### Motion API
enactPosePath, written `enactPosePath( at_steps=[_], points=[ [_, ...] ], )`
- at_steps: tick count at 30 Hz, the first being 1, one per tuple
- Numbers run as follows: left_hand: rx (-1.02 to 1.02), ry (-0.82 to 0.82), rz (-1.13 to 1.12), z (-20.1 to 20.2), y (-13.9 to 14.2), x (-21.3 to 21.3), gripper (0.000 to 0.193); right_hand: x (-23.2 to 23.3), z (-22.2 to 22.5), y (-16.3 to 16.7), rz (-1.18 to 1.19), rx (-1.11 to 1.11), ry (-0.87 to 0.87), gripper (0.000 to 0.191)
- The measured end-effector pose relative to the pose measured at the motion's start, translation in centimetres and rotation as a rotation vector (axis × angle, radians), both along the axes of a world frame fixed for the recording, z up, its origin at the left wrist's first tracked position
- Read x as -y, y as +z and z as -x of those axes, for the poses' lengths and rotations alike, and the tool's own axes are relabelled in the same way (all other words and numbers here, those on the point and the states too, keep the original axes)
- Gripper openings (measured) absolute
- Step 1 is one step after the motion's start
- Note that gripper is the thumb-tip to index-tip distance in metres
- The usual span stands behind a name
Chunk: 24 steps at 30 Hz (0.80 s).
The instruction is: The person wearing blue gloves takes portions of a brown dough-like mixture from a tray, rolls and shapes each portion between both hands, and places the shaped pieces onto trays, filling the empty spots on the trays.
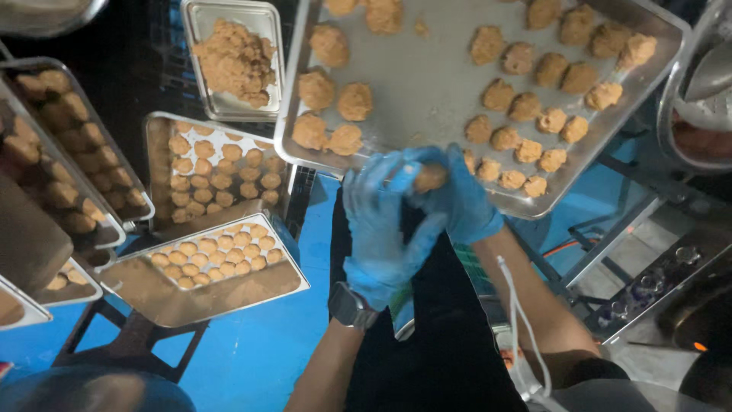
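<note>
— What are the hands doing right now?

— Both wear blue gloves. The left hand (379,229) and the right hand (457,200) are cupped together around one dough ball (429,177), fingers closed loosely on it, just at the near rim of the big steel tray (427,84).

— How should that ball be shaped well?

— I'd judge light, even pressure between the palms is best, so it comes out as round as the small balls (213,255) packed in rows in the lower tray (286,284). Squeezing hard would likely flatten or crack it.

— And the rest of the dough?

— Rough portions (526,107) lie scattered on the big tray, apart from each other. A smaller pan (197,23) further off holds a loose heap of dough (235,61). More filled trays (156,130) stand to the left.

— Anything to watch?

— A white cable (518,320) hangs beside the right forearm; keep it off the dough.
</note>
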<state>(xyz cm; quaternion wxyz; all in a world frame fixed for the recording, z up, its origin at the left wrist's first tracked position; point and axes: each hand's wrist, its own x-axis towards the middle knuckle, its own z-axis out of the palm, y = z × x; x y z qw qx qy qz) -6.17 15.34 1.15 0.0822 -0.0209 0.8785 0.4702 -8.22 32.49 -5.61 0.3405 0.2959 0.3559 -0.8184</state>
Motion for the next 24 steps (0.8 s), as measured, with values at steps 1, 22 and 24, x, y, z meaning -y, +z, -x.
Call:
enactPosePath(
  at_steps=[1, 22, 24],
  points=[
    [0.023, -0.002, -0.043, 0.2, 0.0, -0.2, 0.063, -1.5, 0.1, 0.0, -0.243, -0.145, 0.078, 0.048],
    [0.189, 0.188, -0.111, 1.6, -5.2, -2.6, 0.040, -7.3, 4.4, -8.7, -1.693, -1.049, 0.806, 0.070],
    [0.097, 0.238, -0.078, 1.6, -6.0, -1.8, 0.037, -7.1, 6.1, -8.6, -1.675, -1.005, 0.924, 0.068]
  ],
)
